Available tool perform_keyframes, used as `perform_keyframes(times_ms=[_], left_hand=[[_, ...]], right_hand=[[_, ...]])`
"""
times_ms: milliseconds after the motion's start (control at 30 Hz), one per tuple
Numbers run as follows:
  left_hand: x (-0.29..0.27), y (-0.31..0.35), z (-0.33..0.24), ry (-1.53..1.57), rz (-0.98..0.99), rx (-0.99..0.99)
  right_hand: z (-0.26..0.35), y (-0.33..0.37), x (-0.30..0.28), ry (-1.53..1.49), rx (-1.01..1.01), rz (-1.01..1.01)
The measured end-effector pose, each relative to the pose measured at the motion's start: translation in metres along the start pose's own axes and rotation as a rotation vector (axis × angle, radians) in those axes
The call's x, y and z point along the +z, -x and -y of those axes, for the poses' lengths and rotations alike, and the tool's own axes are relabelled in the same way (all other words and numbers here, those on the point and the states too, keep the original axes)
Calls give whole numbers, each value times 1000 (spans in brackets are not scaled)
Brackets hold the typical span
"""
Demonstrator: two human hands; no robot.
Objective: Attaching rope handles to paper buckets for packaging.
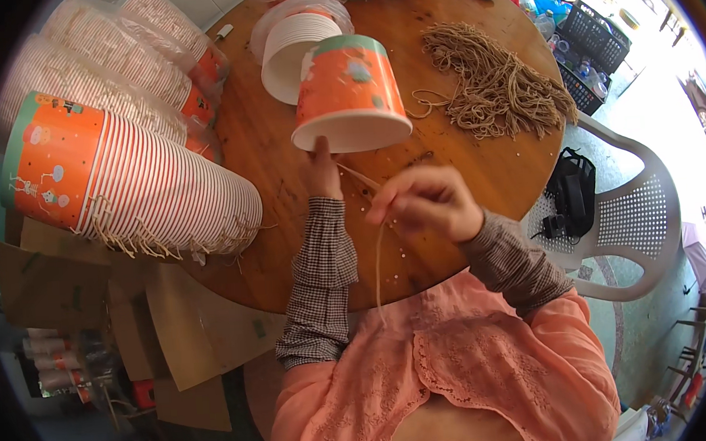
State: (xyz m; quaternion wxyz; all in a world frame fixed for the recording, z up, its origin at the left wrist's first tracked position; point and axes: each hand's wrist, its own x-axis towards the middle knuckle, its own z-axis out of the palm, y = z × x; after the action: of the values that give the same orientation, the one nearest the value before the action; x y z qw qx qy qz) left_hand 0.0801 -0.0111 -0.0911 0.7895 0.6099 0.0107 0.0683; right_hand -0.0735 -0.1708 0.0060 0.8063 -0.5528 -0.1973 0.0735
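My left hand (325, 174) is closed on an orange paper tub (350, 81) at its white lower rim; some of its fingers are hidden by the tub. The tub is upside down above the table, its green band at the top and its wide white mouth tilted toward me. From beside that hand a thin tan string (358, 176) runs to my right hand (429, 204), whose thumb and forefinger pinch it. The string's loose end hangs down below, in front of my pink clothing. My right fingers are slightly blurred.
Long stacks of nested tubs (152, 180) lie at the left, with strings dangling from the nearest. A white stack (281, 71) lies behind the held tub. A heap of tan strings (494, 82) covers the far right of the round wooden table (274, 258). A plastic chair (639, 211) stands right.
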Motion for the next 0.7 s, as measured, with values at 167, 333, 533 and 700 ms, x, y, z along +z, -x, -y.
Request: perform_keyframes(times_ms=[167,333,533,700], left_hand=[[-23,-20,-4,-406,11,258],[-38,-40,13,-555,24,319],[-111,-91,36,85,85,171],[-13,-14,-18,-268,-154,736]], right_hand=[[13,-10,-43,-114,-335,-222],[20,-15,-52,-247,-462,-330],[3,-49,-9,35,-346,-438],[-30,-62,-38,-4,-330,-588]])
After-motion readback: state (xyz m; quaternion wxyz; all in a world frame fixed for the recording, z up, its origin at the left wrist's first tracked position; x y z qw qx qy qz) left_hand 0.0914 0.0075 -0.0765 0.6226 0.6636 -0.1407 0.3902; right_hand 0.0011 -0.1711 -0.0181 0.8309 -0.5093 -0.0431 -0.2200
